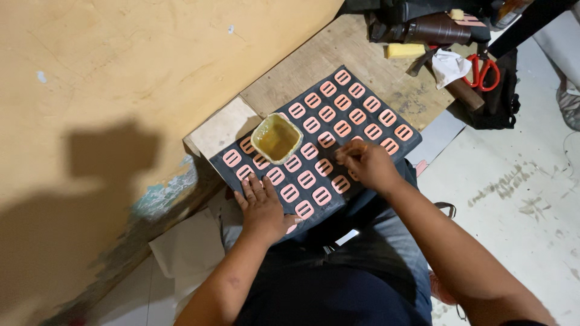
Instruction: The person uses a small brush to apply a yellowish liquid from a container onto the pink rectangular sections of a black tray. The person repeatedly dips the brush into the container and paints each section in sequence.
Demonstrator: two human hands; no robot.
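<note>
The left hand (264,208) lies flat, its grip spread wide and holding nothing, pressing the near corner of a dark sheet (362,77) covered in rows of pink pieces (306,179). The right hand (367,164) has its grip pinched narrow over one pink piece; whether it holds it I cannot tell. Just beyond the left grip, a small bowl (277,138) of yellowish liquid sits on the sheet, which rests on the wooden worktop (320,57).

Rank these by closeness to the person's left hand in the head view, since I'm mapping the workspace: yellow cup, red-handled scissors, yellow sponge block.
From the left hand:
1. Yellow cup, just above it on the dark sheet.
2. Yellow sponge block, upper bench.
3. Red-handled scissors, far upper right.
</note>
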